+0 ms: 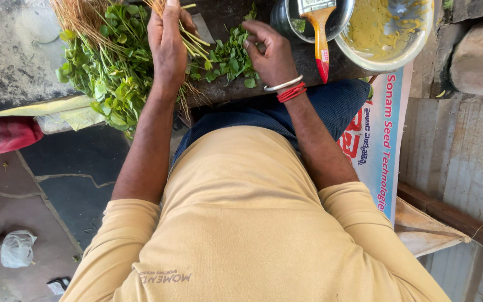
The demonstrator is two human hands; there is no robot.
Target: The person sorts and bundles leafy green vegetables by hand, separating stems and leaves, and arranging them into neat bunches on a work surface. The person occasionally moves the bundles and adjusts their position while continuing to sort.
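My left hand is closed around a bundle of pale green stems at the top centre, next to a large bunch of leafy greens with roots on its left. My right hand, wearing a silver bangle and red threads at the wrist, pinches at a small pile of plucked green leaves lying on a dark board. Both hands are close together over the board, in front of my lap.
A metal bowl with yellow batter sits at the top right beside a dark pot with a paint brush resting on it. A printed sack lies under my right side. On the floor are a red cloth and a plastic bag.
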